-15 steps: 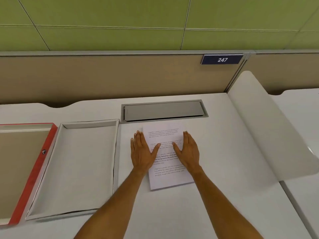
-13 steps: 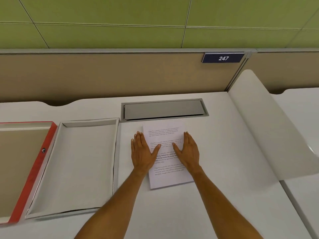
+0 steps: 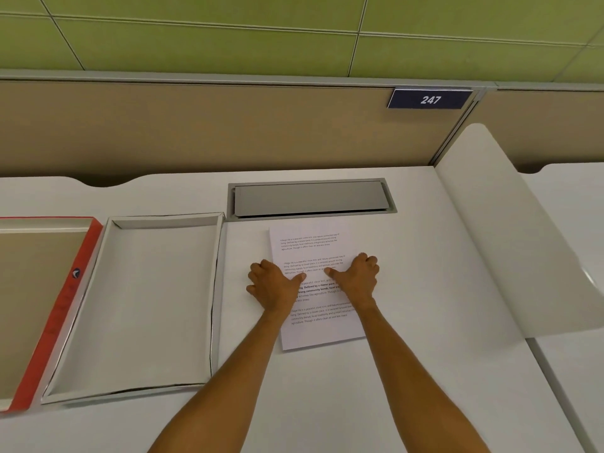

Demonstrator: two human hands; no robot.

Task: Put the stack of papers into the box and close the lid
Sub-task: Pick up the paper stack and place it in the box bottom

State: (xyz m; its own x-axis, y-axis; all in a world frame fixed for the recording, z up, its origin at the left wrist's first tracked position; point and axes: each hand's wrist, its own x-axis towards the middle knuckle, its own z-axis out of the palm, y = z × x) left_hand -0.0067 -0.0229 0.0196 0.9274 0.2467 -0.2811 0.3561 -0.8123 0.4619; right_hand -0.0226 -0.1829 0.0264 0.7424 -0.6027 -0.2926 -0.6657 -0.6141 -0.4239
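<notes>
The white desk (image 3: 408,387) is offering bare surface in front of and to the right of the stack of papers (image 3: 313,246), up to the curved white divider panel (image 3: 500,250) that is rising along the right edge. The far edge of the stack is lying just short of the grey cable-tray flap (image 3: 310,199) recessed in the desk, and its left edge is lying near, but apart from, the right wall of the open white box (image 3: 163,223). The left hand (image 3: 273,286) is resting at the left edge of the stack, with its fingers curled downward over that edge and its thumb lying flat on the printed top sheet. The right hand (image 3: 358,277) is mirroring this at the right edge, fingers curled and thumb pointing inward on the sheet; the two thumb tips are sitting near each other without touching. Whether the fingertips are reaching under the stack cannot be told. Both forearms are extending from the lower edge of the view and converging toward the stack. The white box is showing only its pale inner floor. To its left, the red-edged lid (image 3: 62,302) is lying inside-up, just beside the box, partly cut off by the frame. A sign reading 247 (image 3: 429,99) is hanging on the beige partition.
</notes>
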